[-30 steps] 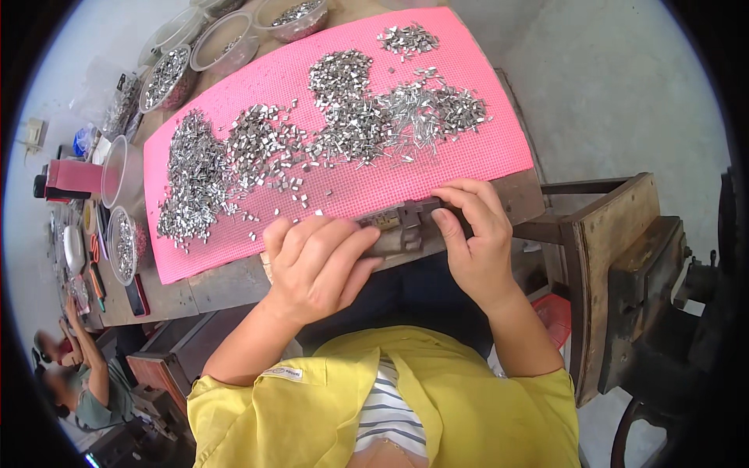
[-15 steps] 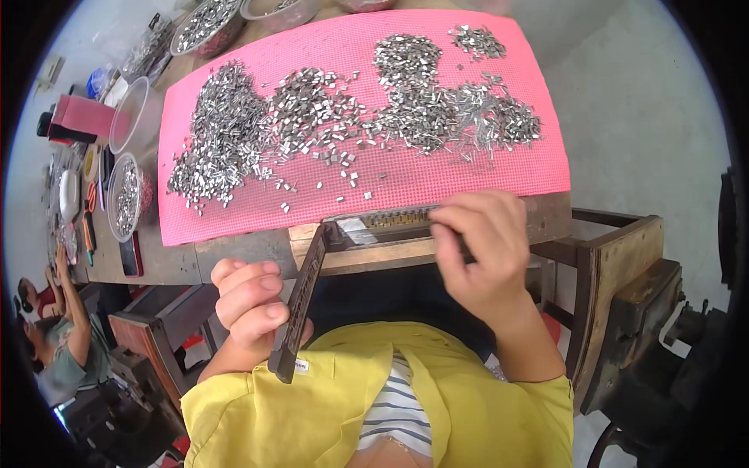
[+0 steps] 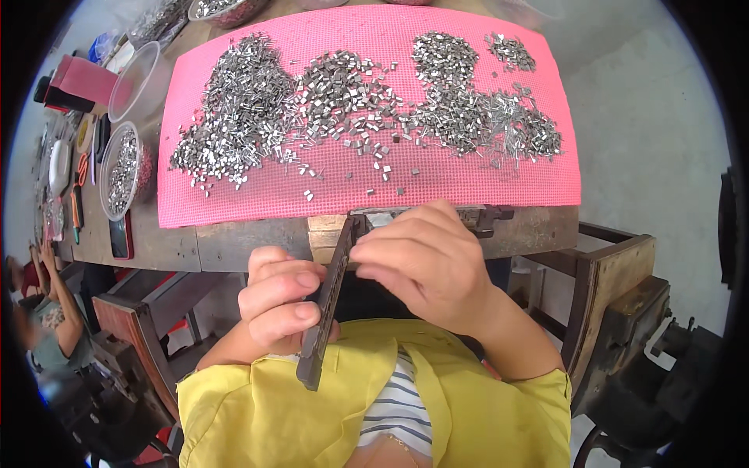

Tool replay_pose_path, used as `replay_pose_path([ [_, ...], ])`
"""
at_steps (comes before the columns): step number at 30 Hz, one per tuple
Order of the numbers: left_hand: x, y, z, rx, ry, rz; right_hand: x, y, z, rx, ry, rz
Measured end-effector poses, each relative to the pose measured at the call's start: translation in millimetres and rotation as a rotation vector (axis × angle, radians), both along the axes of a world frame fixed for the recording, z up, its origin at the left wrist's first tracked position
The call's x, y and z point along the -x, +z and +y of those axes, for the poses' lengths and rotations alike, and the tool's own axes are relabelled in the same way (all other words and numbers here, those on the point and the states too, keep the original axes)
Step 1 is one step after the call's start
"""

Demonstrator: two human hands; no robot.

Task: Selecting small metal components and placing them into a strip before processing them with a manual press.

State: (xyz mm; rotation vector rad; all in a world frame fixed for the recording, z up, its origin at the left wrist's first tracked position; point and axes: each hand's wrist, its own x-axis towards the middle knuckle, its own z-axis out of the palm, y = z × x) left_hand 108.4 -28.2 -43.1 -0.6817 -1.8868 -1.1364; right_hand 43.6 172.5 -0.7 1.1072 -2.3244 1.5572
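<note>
My left hand [image 3: 275,303] is closed around a long dark slotted bar [image 3: 314,355], which slants from the table edge toward my chest. At its far end the bar meets a dark fixture [image 3: 488,220] lying along the table's front edge; my right hand covers much of that fixture. My right hand [image 3: 429,265] is beside the bar's upper end, thumb and fingertips pinched together. Whatever is between those fingertips is too small or hidden to make out. Beyond both hands, a pink mesh mat [image 3: 257,204] bears heaps of small silvery metal pieces [image 3: 253,101].
At the left stand a clear bowl [image 3: 117,187] of metal pieces and another clear bowl [image 3: 129,86]. A phone [image 3: 121,238] lies by the table's front edge, tools beyond it. A wooden-sided stand [image 3: 616,292] is at the right; a person [image 3: 58,327] sits far left.
My right hand has moved left along the fixture to the upper end of the bar. My left hand and the bar have shifted slightly right in the picture; the whole view has shifted too.
</note>
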Motion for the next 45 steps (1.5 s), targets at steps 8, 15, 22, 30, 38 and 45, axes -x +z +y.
replay_pose_path([
  [8, 1, -3, 7, -0.107, -0.003, 0.005, 10, 2, -7, -0.023, 0.063, 0.074],
  [15, 0, -3, 2, -0.089, -0.028, -0.027, 16, 3, 24, -0.261, -0.180, 0.129],
  [22, 1, -4, 7, -0.118, -0.027, -0.009, 7, -1, 17, -0.432, -0.229, 0.208],
  [30, 3, -2, 11, -0.131, 0.004, -0.007, 1, 0, 14, -0.515, -0.238, 0.311],
  [38, 3, -1, 9, -0.104, -0.003, -0.013, 3, -3, 16, -0.462, -0.277, 0.302],
  [45, 6, 9, 20, -0.075, -0.008, -0.040, 7, 9, 35, -0.448, -0.327, 0.248],
])
